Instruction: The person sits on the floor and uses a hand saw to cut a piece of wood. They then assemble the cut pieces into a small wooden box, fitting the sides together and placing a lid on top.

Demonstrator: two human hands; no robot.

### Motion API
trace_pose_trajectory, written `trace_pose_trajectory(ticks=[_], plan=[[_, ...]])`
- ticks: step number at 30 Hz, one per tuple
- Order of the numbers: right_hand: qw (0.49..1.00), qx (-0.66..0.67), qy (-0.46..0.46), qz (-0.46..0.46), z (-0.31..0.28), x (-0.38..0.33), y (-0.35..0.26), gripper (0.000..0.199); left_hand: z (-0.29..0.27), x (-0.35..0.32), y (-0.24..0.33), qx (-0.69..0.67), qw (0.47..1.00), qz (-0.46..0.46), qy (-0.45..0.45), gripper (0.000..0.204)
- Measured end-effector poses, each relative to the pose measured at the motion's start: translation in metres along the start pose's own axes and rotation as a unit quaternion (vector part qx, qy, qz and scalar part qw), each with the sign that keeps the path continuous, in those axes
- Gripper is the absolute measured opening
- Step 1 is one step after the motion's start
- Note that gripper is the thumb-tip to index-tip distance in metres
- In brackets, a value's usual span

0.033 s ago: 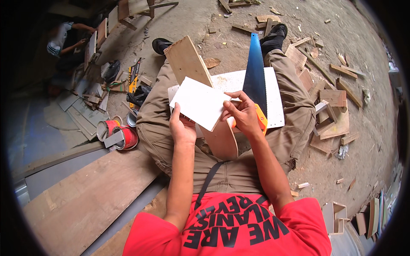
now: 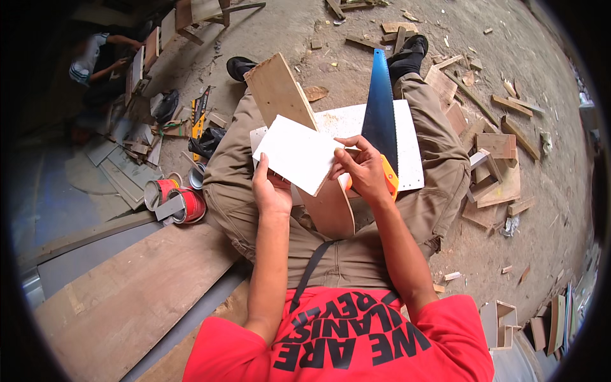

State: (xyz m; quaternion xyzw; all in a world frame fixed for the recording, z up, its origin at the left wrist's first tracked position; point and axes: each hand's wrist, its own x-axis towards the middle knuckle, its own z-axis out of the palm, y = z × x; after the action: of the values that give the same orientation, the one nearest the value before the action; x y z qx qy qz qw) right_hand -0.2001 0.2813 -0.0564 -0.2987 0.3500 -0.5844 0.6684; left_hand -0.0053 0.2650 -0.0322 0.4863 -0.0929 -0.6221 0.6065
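Note:
A small white board [image 2: 298,154] is held up in front of me, its upper face bare and its lower edge showing brown wood. My left hand [image 2: 272,184] grips its left side, thumb on top and fingers underneath. At the right corner, my right hand [image 2: 361,167] pinches the edge between thumb and fingers. Beneath it, a long plywood plank [image 2: 278,89] slants between my legs. A larger white board [image 2: 409,140] sprinkled with sawdust lies under that. On it rests a handsaw with a blue blade [image 2: 380,102] and an orange handle [image 2: 389,178], close beyond my right hand.
Wood offcuts [image 2: 496,146] litter the floor at right. Red paint cans [image 2: 189,205] stand by my left knee, near a yellow-and-black saw [image 2: 200,114]. A wide plank [image 2: 133,299] lies at lower left. Another person [image 2: 95,63] sits at far left beside a wooden piece.

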Motion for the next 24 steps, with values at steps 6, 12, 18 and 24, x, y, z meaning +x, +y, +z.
trace_pose_trajectory(ticks=[6, 12, 18, 24], plan=[[0.998, 0.038, 0.044, 0.006, -0.001, 0.003, 0.003, 0.034, -0.004, 0.002, 0.000, -0.019, 1.000, -0.003, -0.002, 0.043], [0.999, -0.026, 0.034, -0.003, 0.010, 0.001, 0.005, 0.044, -0.010, 0.005, -0.003, -0.037, 0.998, 0.038, -0.021, 0.044], [0.991, -0.046, 0.051, -0.117, 0.004, 0.000, 0.004, 0.047, -0.008, 0.006, 0.011, 0.055, 0.991, 0.117, 0.015, 0.045], [0.908, -0.232, -0.075, -0.339, 0.001, 0.001, -0.017, 0.038, 0.001, 0.004, 0.021, 0.098, 0.967, 0.190, -0.141, 0.064]])
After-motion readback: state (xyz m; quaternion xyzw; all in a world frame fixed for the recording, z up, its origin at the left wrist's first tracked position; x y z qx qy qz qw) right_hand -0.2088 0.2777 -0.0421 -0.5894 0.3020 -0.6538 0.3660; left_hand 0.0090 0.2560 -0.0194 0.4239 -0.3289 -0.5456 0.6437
